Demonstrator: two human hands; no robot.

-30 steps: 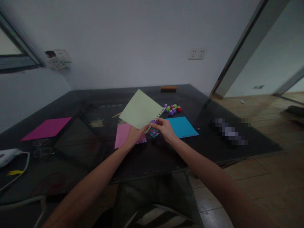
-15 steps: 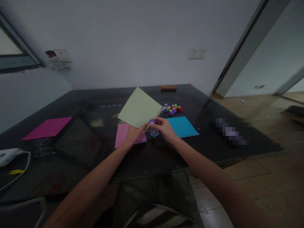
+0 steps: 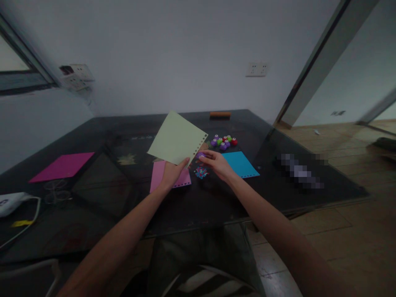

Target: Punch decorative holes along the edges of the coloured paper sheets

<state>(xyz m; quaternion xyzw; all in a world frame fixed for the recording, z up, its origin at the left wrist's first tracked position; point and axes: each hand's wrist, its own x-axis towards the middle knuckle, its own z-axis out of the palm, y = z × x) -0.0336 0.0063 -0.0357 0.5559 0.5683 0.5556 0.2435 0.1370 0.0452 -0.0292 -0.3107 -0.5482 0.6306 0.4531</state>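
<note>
My left hand (image 3: 173, 172) grips the lower edge of a pale yellow-green sheet (image 3: 176, 138), which has a row of punched holes along its right edge. Just right of that edge, my right hand (image 3: 215, 161) pinches a small purple object (image 3: 201, 155) between thumb and fingers. Small red and blue pieces (image 3: 201, 172) lie in a pile on the dark table below the hands. A pink sheet (image 3: 156, 175) lies partly under my left hand, and a blue sheet (image 3: 243, 164) is to the right of my right hand.
Several purple, green and red round items (image 3: 223, 142) cluster behind the blue sheet. A magenta sheet (image 3: 62, 167) lies at the left of the table (image 3: 192, 210), near a white device (image 3: 12, 204) with a cable. An orange-brown bar (image 3: 220, 114) sits at the back edge.
The pale sheet and my left hand have shifted slightly left. My right hand, with the purple object, has come apart from the sheet's punched edge and moved slightly right.
</note>
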